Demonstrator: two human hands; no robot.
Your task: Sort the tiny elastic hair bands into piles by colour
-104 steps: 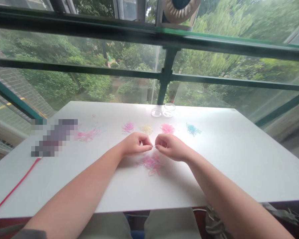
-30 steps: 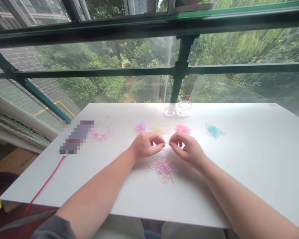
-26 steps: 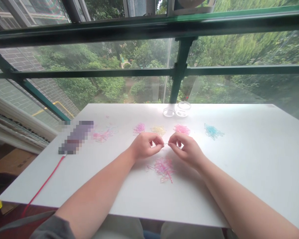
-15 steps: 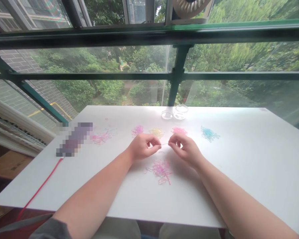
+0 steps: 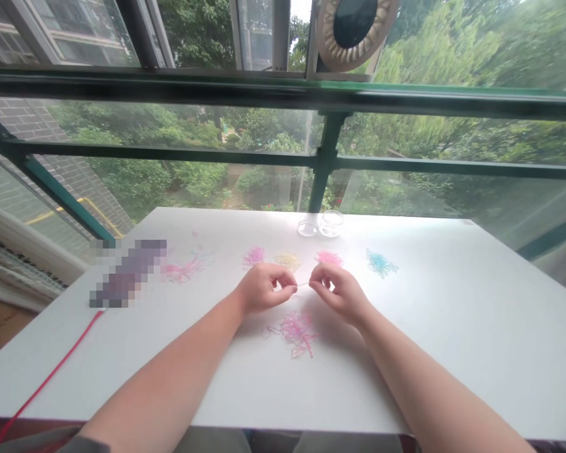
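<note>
A thin pale rubber band [image 5: 303, 284] spans the small gap between my two hands. My left hand [image 5: 268, 286] pinches one end between thumb and fingers. The other end is in the pinched fingertips of my right hand [image 5: 336, 289]. Below them lies a loose pile of pink and purple rubber bands [image 5: 296, 333]. Just beyond my hands are a purple pile [image 5: 253, 255], a yellow pile [image 5: 287, 261] and a pink pile [image 5: 329, 257]. A blue pile [image 5: 382, 263] sits farther right.
At the far edge of the white table [image 5: 453, 327] stand a clear round jar [image 5: 331, 224] and a clear lid [image 5: 307, 228]. To the left are another pink and bluish pile [image 5: 183, 269], a blurred-out object [image 5: 129, 275] and its red cable [image 5: 56, 368]. Green railings [image 5: 207, 152] rise behind.
The head view has shifted, so the table and hands appear slightly lower and farther left. Both hands keep their pinch on the band, with little change between them.
</note>
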